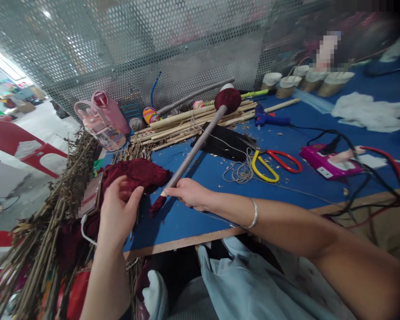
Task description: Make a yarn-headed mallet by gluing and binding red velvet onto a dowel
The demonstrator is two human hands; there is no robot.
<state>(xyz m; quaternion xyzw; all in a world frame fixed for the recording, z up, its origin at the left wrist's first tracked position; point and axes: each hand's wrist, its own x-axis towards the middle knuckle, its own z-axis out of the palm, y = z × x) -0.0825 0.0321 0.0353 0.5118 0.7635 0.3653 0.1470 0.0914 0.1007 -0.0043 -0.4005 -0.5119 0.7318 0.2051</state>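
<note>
My right hand (190, 193) is closed round the lower end of a long grey stick (200, 143). A dark red ball (228, 100) sits on the stick's far, raised end. Below the right hand a small scrap of dark red cloth (158, 206) lies at the stick's near end; whether it is attached I cannot tell. My left hand (120, 204) is open, fingers apart, next to a crumpled dark red cloth (136, 172). Just left of it a phone (92, 195) with a white cable rests on its side. Beyond the stick are scissors (266, 165) with yellow and red handles and loose grey string (242, 172).
Peeled sticks (186, 122) lie across the back of the blue table (186, 224), near a pink bottle holder (103, 118). A blue glue gun (270, 118) and a purple power strip (330, 161) trail cables at right. Dry stalks (50, 222) lean at left; another person's hand shows at upper right.
</note>
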